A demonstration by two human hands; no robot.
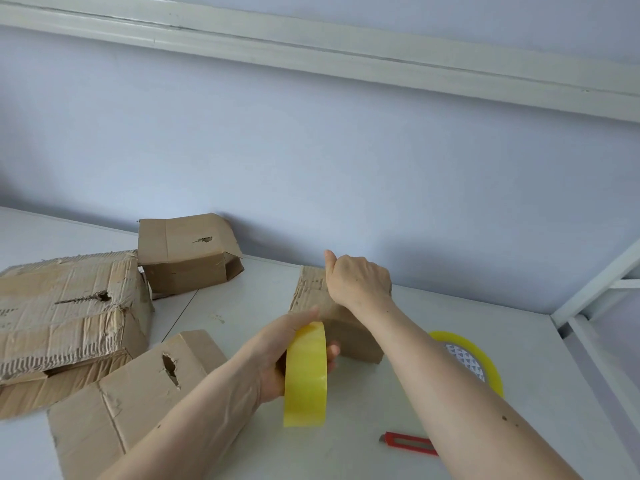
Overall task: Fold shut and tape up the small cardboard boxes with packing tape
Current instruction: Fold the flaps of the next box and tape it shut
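Pictured on a white desk (398,393): three worn cardboard boxes (69,317) left of the fingers; a small box (349,336) beneath the right hand (358,282), fingers curled over its far top edge; a yellow tape roll (305,375) gripped upright in the left hand (277,355), just before that box; second roll (481,362) and red cutter (408,442) beside the right forearm.

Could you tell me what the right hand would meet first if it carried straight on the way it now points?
The right hand already rests on the box and points away; past it, probably the wall, though depth is unclear.
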